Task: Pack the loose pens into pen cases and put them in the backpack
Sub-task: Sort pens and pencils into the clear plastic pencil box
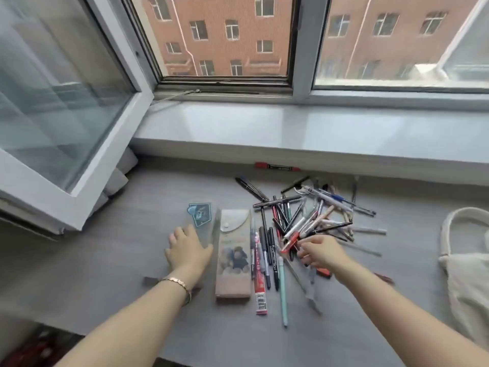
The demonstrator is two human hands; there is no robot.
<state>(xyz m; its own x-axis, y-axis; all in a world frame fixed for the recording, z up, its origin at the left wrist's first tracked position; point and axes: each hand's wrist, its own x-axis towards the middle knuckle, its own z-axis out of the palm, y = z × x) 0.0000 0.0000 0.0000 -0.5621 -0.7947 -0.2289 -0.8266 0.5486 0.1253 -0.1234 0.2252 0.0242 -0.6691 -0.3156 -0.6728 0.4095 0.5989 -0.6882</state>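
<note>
Clear plastic pen case (pixel 203 229) lies under the flat left hand (pixel 188 250) while the right hand (pixel 322 252) pinches a red-and-white pen (pixel 290 242), likely dragging the tangled pen pile (pixel 321 207) apart.

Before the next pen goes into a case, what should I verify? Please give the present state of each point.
1. Right hand grips a pen: its fingers are at a red-and-white pen, but blurred. Cannot tell.
2. Left hand steadies the clear pen case: it rests flat on it. Ok.
3. Clear pen case is open: cannot tell.
4. Illustrated pen case is open: its flap lies closed. Not ok.
5. Pile of loose pens is within reach: right beside the right hand. Ok.
6. Beige bag is open: its mouth is out of view. Cannot tell.
</note>
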